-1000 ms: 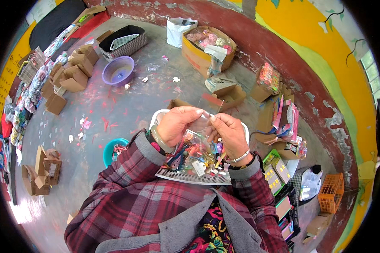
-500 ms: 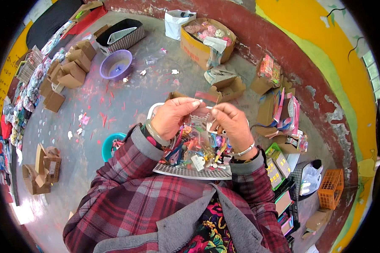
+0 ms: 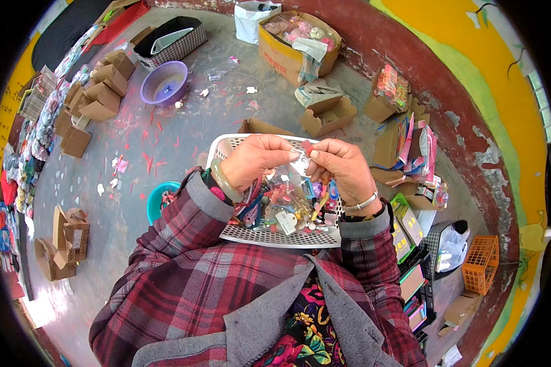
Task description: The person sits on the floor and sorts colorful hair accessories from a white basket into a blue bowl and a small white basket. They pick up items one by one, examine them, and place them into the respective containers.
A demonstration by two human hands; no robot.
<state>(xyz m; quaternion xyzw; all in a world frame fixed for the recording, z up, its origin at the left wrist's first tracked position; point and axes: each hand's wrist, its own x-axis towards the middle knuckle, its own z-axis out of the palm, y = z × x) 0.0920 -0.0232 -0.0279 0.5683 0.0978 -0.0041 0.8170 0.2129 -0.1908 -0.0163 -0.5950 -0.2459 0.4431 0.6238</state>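
Note:
Both my hands are raised over a white perforated plastic basket (image 3: 281,240) full of small colourful trinkets (image 3: 266,205). My left hand (image 3: 258,160), with a pale bangle at its wrist, pinches one side of a small clear plastic bag (image 3: 299,164). On the other side, the thumb and fingers of my right hand (image 3: 347,170) pinch close to a small red strip (image 3: 307,146) at the bag's top. Whether the strip belongs to the bag I cannot tell. A white tag (image 3: 286,222) lies on the heap below.
A teal basin (image 3: 155,205) stands left of the basket. Farther off are an open cardboard box (image 3: 328,116), a purple basin (image 3: 164,84) and a big carton (image 3: 281,55) of pink bundles. Stacked goods (image 3: 410,150) and an orange crate (image 3: 480,269) line the right. Red scraps litter the floor.
My hands have come closer together at the bag. The clear film that stood up between them has dropped or folded, and a red strip shows there. More of the basket's far rim is visible.

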